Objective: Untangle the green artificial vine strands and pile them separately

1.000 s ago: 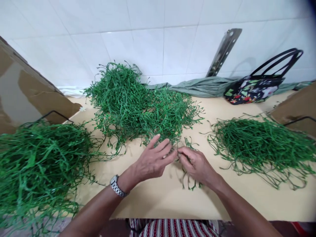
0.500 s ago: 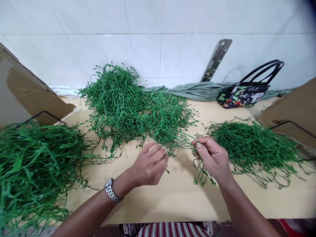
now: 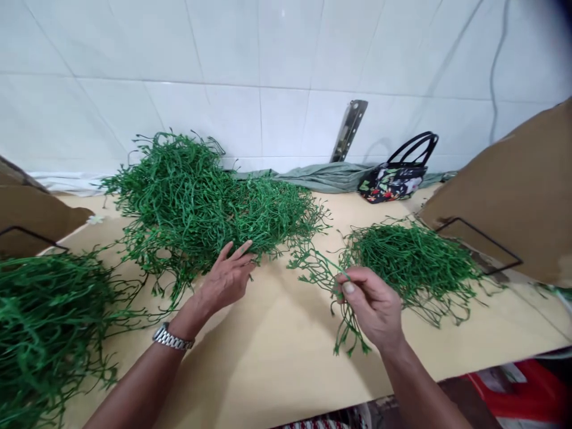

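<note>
My right hand (image 3: 373, 304) pinches a small bunch of thin green plastic stems (image 3: 317, 262) between thumb and fingers. Their branched tips spread out to the left, and the other ends hang below the hand. My left hand (image 3: 227, 279), with a metal watch at the wrist, is at the front edge of the large tangled heap of green stems (image 3: 192, 196). Its fingers are spread, with the tips against the heap. To the right of my right hand lies a flatter pile of green stems (image 3: 415, 262), mostly laid the same way.
Another big green pile (image 3: 40, 328) covers the table's left side. Cardboard pieces (image 3: 504, 196) with black wire frames (image 3: 482, 232) stand at both sides. A floral handbag (image 3: 393, 180), a grey-green cloth (image 3: 317, 177) and a metal strip (image 3: 350, 131) are by the tiled wall.
My left hand has moved left and forward to the heap, its fingers spreading. My right hand keeps its bunch, now apart from the heap. The view has turned somewhat to the right.
</note>
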Available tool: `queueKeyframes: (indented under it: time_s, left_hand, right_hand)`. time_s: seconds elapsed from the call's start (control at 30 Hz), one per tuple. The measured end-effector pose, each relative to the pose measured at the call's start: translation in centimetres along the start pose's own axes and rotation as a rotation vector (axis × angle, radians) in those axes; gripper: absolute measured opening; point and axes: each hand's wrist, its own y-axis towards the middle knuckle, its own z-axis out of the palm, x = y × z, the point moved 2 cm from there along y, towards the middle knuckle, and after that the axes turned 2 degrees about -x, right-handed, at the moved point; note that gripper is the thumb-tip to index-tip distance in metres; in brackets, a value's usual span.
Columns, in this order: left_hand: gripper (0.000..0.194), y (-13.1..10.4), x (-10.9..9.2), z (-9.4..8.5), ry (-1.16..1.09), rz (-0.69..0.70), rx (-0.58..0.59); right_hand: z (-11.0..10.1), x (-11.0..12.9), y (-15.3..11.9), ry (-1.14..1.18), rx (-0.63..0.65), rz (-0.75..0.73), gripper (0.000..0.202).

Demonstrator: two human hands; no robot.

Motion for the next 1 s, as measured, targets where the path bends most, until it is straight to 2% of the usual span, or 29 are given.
queueKeyframes:
  time_s: [0.17,0.3,0.4,0.5,0.6,0.73,0.87,1.0]
  left_hand:
    - [0.028,-1.4,-3.8,-1.7,-0.097,0.065,-0.018]
    - [0.023,-2.4,-7.8,-3.1,-0.290,0.036,-0.138]
    - [0.021,-2.2,-10.4,-3.2,-0.532,-0.141,-0.204]
    - [0.014,-1.8,-12.0,-2.0,-0.778,-0.391,-0.189]
    - [0.004,-2.0,-12.3,-0.6,-0.961,-0.581,-0.233]
    - [0.007,-2.5,-11.5,0.5,-1.310,-0.826,-0.370]
    - [0.012,-2.4,-11.2,0.5,-1.672,-0.966,-0.521]
    - [0.014,-2.1,-11.5,0.2,-1.829,-1.080,-0.548]
  right_hand:
    - [1.3,-0.2,-1.6,-0.098,0.063,-0.075,0.009]
    - [1.9,0.1,-2.3,-0.152,0.033,-0.171,0.010]
    - [2.8,0.3,-2.9,-0.191,0.051,-0.284,0.013]
    - [3.5,0.3,-3.6,-0.245,0.062,-0.372,0.014]
    - [3.7,0.0,-4.4,-0.294,0.057,-0.388,0.012]
    - [3.5,-0.5,-5.2,-0.314,0.086,-0.431,0.013]
    - [4.0,-0.6,-6.1,-0.426,0.224,-0.473,0.007]
    - [5.3,-0.2,-6.9,-0.507,0.387,-0.482,0.009]
